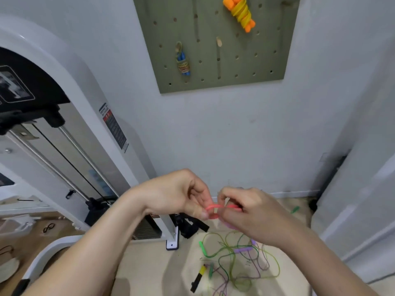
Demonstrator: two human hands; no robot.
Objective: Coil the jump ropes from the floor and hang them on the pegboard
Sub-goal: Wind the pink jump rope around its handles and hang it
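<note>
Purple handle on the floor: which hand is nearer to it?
Right. The right hand is over the purple handle; the left hand is farther off to its left. Both pinch a pink rope.

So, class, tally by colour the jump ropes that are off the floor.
Yellow coiled rope with orange handles, on green pegboard: 1
Coiled rope with blue handles, on pegboard: 1
Pink rope, held by left hand and right hand: 1
Total: 3
</note>
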